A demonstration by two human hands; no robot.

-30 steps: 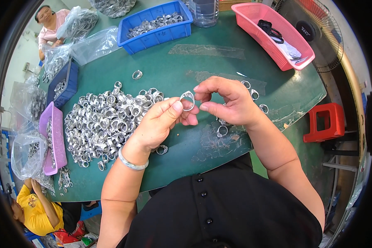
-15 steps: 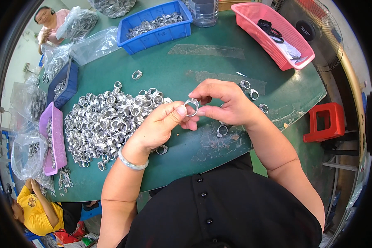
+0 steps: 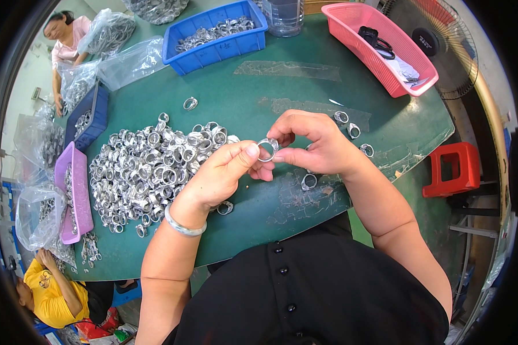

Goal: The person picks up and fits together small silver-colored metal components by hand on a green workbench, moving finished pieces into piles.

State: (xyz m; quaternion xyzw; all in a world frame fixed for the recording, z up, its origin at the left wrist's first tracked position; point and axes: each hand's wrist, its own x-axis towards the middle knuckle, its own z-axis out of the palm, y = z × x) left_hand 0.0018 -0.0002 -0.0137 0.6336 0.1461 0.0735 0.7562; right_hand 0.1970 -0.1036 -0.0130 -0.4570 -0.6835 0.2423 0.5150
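Observation:
Between my hands, above the green table [image 3: 259, 230], is a silver-coloured ring [image 3: 268, 150]. My left hand [image 3: 227, 172], with a pale bangle [image 3: 184, 224] on its wrist, pinches the ring's left side between thumb and fingers. On the opposite side, my right hand [image 3: 313, 144] grips it with thumb and forefinger. A large heap of similar rings [image 3: 149, 172] lies left of my left hand. Around my right hand are several loose rings, one of them a ring [image 3: 309, 182] just below it. Another single ring [image 3: 190, 103] lies beyond the heap.
A blue bin [image 3: 213, 49] of rings stands at the back, a pink basket [image 3: 380, 63] at the back right beside a fan [image 3: 437, 40]. Left are a purple tray [image 3: 75, 195] and plastic bags [image 3: 37, 213]. A red stool [image 3: 452, 169] stands right. Two other people sit at the left.
My hands stay nearly in place, with the ring turned and shifted very slightly. The person at the far left has leaned forward and lowered a hand toward the table.

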